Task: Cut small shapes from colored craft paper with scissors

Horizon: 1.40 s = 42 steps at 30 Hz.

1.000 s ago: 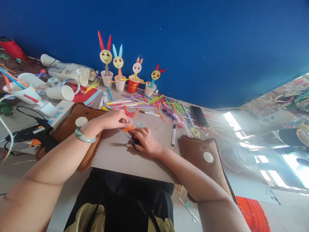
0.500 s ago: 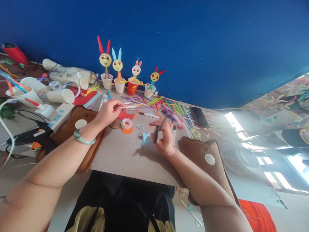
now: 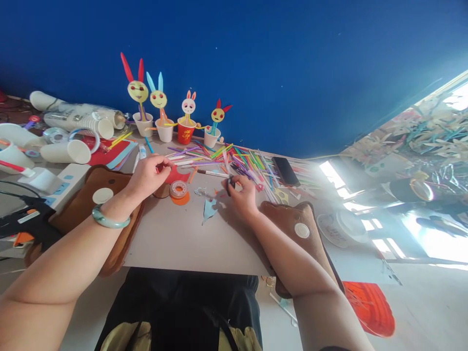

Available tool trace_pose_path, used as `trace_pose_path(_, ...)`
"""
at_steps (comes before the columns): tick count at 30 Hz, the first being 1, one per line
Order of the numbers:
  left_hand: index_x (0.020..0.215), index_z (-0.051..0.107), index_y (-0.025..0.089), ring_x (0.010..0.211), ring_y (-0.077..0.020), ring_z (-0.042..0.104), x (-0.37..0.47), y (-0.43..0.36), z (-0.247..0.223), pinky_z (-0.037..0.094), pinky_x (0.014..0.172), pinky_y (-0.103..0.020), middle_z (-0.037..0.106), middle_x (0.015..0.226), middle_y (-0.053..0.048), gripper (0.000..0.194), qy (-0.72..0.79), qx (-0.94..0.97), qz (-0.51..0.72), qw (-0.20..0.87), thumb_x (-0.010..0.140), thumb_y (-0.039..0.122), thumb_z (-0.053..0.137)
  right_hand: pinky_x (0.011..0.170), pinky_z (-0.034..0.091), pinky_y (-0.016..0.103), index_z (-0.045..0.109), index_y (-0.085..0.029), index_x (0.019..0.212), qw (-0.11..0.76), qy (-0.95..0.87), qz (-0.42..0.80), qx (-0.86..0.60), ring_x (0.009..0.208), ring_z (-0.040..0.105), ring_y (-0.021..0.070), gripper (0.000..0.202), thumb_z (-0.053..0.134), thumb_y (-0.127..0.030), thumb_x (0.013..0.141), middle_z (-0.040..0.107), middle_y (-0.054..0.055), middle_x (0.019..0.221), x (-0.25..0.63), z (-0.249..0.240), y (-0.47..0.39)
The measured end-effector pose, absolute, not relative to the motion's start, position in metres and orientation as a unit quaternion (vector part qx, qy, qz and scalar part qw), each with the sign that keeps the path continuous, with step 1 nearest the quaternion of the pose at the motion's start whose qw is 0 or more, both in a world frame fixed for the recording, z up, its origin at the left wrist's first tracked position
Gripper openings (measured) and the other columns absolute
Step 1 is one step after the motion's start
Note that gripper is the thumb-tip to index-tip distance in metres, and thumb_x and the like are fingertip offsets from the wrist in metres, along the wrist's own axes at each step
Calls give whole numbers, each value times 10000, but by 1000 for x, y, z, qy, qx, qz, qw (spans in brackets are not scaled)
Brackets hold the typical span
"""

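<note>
My left hand (image 3: pixel 151 174) is closed over the red paper (image 3: pixel 180 176), its fingertips pinched on something small and red. My right hand (image 3: pixel 241 192) has its fingers curled round black-handled scissors (image 3: pixel 230 186), whose blades are hard to make out. Between the hands lie a roll of clear tape (image 3: pixel 178 189) over an orange paper piece (image 3: pixel 181 200) and a cut light-blue paper scrap (image 3: pixel 209 209). Behind them a brown-and-white marker (image 3: pixel 213 174) rests on the grey table (image 3: pixel 175 243).
Four cups with rabbit-faced figures, one being a red cup (image 3: pixel 186 132), line the blue wall. Colourful sticks (image 3: pixel 252 163) spread beside a black phone (image 3: pixel 286 170). Brown cushions (image 3: pixel 305 214) flank the table. At left are paper cups (image 3: pixel 69 152), a power strip (image 3: pixel 66 183) and a glue gun (image 3: pixel 32 219).
The view has shifted to the right. My right hand has turned and closed more round the scissors, moving up beside the marker. My left hand now shows something red at its fingertips.
</note>
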<state>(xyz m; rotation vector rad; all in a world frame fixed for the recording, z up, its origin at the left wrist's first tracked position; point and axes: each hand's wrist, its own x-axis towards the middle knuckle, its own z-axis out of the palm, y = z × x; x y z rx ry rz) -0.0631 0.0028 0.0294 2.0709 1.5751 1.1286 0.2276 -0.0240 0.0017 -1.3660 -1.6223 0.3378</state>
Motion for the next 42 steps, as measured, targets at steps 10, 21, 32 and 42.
trace_pose_path(10,986,711,156,820,-164,662,-68,7,27,505,673,-241,753,983,-68,282,562,678,447,157,794,193,508,908,383,431,571,-221,667,384,-745,113,-533,783,604,227,182,697,-325,749,685,26,744,221,-15,-27)
trace_pose_path(21,970,706,168,799,-160,657,-67,6,28,517,683,-242,751,964,-54,264,570,672,443,165,791,184,511,910,417,430,584,-229,658,373,-745,112,-541,730,602,211,218,715,-378,749,655,9,683,220,-21,-26)
trace_pose_path(32,956,708,161,849,-170,664,-67,6,31,515,722,-257,746,958,-58,274,565,671,456,151,798,120,487,893,418,435,571,-226,659,361,-751,114,-541,765,625,226,210,725,-344,740,670,17,704,221,-25,-23)
trace_pose_path(42,954,714,156,826,-168,666,-67,7,29,521,710,-258,749,949,-56,273,558,673,463,144,793,120,497,815,429,376,579,-219,683,350,-756,145,-534,768,621,217,163,732,-275,696,692,25,740,219,-19,-27)
